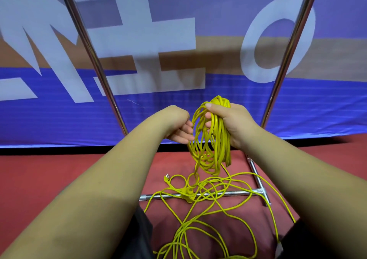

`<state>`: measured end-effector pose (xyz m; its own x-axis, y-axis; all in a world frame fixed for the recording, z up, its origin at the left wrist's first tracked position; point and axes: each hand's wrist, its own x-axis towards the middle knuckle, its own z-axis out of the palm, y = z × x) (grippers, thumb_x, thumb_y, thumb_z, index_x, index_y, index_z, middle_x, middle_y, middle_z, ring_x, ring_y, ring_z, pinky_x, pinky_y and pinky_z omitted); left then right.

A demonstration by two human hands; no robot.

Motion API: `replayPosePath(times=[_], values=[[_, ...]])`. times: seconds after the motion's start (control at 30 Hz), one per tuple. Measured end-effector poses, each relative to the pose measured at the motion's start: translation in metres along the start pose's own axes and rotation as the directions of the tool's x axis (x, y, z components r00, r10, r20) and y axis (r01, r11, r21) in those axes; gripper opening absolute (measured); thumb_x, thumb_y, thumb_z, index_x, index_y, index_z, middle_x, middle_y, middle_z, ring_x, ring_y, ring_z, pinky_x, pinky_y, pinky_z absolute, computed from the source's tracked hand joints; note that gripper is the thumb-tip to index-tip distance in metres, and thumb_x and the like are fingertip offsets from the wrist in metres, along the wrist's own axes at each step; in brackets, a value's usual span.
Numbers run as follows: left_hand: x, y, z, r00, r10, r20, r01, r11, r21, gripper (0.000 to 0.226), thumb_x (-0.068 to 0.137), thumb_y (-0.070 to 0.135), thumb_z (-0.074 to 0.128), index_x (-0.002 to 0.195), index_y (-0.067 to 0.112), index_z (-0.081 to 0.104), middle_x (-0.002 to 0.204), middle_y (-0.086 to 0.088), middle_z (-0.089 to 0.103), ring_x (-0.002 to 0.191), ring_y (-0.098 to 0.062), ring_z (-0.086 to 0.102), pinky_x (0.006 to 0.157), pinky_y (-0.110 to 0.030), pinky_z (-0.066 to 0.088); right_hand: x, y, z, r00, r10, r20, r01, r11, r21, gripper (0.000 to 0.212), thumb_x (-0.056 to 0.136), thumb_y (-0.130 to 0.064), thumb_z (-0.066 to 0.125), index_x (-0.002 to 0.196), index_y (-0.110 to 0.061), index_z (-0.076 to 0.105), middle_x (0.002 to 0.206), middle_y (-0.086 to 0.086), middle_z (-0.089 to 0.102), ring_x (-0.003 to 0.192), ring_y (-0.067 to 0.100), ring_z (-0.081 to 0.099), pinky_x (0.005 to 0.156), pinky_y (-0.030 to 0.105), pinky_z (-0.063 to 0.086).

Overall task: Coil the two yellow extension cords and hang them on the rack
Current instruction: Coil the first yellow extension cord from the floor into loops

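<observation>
Head view: your right hand (230, 125) is wrapped around the top of the coiled yellow cord (210, 151), thumb over the strands, so the loops hang above the rack's base bar (228, 193). Your left hand (179, 128) is relaxed, palm up, with its fingertips at the left side of the loops (I cannot tell whether they touch). The loose yellow cord (181, 233) lies tangled across the base bar and over the red floor (39, 169) on your side of it. Its plug (167, 177) lies just beyond the bar and a socket block (188, 192) on it. Two uprights (93, 60) rise beyond the bar, in front of a blue banner (59, 119).
</observation>
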<state>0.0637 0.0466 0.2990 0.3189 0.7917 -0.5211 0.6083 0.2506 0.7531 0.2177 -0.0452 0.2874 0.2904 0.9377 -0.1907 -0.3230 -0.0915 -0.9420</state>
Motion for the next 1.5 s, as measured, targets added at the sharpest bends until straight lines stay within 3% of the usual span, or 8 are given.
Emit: replayPosePath(times=[0.2,0.4,0.57,0.7,0.87,1.17,1.37,1.5], values=[[0.001,-0.030,0.021,0.882,0.084,0.464,-0.329,0.814,0.479,0.013,0.096,0.022,0.072,0.108,0.022,0.067,0.099,-0.002,0.070,0.091,-0.014,0.067,0.085,-0.039,0.055,0.008,-0.012,-0.011,0.992,-0.025,-0.120,0.042,0.989,0.141,0.022,0.097,-0.021,0.076,0.081,-0.008,0.068,0.066,0.005,0.065,0.050,0.016,0.060,0.051,0.028,0.051],[0.009,-0.026,0.034,0.880,0.354,0.318,-0.475,0.606,0.638,0.022,0.100,0.035,0.067,0.085,0.019,0.066,0.075,0.006,0.066,0.070,-0.011,0.059,0.070,-0.028,0.046,0.013,-0.023,-0.022,0.987,-0.023,-0.156,0.055,0.977,0.206,0.033,0.092,-0.035,0.083,0.075,-0.011,0.067,0.061,0.002,0.061,0.049,0.014,0.058,0.051,0.028,0.050],[-0.005,-0.013,0.014,0.893,0.409,0.186,-0.446,0.858,0.257,0.018,0.107,0.022,0.054,0.093,0.014,0.061,0.078,-0.004,0.065,0.071,-0.021,0.073,0.078,-0.046,0.061,0.014,-0.038,-0.033,0.985,-0.056,-0.161,0.086,0.979,0.183,0.031,0.091,-0.025,0.083,0.070,-0.016,0.062,0.063,0.000,0.057,0.047,0.012,0.050,0.049,0.026,0.045],[-0.023,0.011,-0.005,0.760,0.648,-0.044,-0.632,0.753,0.184,0.014,0.102,0.022,0.060,0.092,0.020,0.070,0.070,0.001,0.059,0.058,-0.016,0.063,0.062,-0.037,0.057,0.016,-0.047,-0.044,0.985,-0.070,-0.159,0.097,0.981,0.167,0.026,0.093,-0.020,0.079,0.074,-0.014,0.063,0.062,0.000,0.054,0.043,0.011,0.046,0.048,0.023,0.042],[-0.042,0.020,-0.009,0.599,0.794,-0.104,-0.745,0.600,0.291,0.015,0.103,0.030,0.059,0.097,0.028,0.072,0.066,0.019,0.055,0.061,-0.004,0.048,0.063,-0.026,0.046,0.017,-0.042,-0.051,0.986,-0.041,-0.162,0.062,0.990,0.128,0.024,0.094,-0.020,0.078,0.073,-0.014,0.066,0.063,-0.001,0.055,0.044,0.011,0.047,0.045,0.022,0.041],[-0.022,0.000,-0.013,0.766,0.642,-0.048,-0.572,0.713,0.404,0.020,0.104,0.034,0.055,0.089,0.029,0.067,0.077,0.007,0.065,0.068,-0.009,0.069,0.076,-0.046,0.061,0.017,-0.025,-0.047,0.981,-0.012,-0.195,0.024,0.998,0.062,0.020,0.092,-0.023,0.080,0.078,-0.012,0.069,0.063,-0.001,0.061,0.047,0.013,0.051,0.049,0.027,0.046],[0.006,-0.024,-0.008,0.872,0.458,0.175,-0.470,0.679,0.564,0.016,0.100,0.040,0.065,0.094,0.025,0.066,0.086,0.006,0.073,0.084,-0.014,0.070,0.085,-0.041,0.059,0.013,-0.025,-0.043,0.984,-0.008,-0.180,0.034,0.989,0.141,0.024,0.094,-0.019,0.077,0.075,-0.012,0.065,0.061,0.001,0.059,0.046,0.015,0.051,0.049,0.027,0.047],[0.013,-0.039,0.011,0.857,0.334,0.392,-0.515,0.580,0.632,0.016,0.100,0.042,0.064,0.096,0.027,0.066,0.088,0.011,0.066,0.079,-0.005,0.057,0.077,-0.027,0.046,0.011,-0.019,-0.038,0.989,-0.023,-0.149,0.037,0.995,0.096,0.016,0.094,-0.019,0.079,0.087,-0.009,0.069,0.063,0.003,0.061,0.048,0.018,0.054,0.053,0.032,0.050]])
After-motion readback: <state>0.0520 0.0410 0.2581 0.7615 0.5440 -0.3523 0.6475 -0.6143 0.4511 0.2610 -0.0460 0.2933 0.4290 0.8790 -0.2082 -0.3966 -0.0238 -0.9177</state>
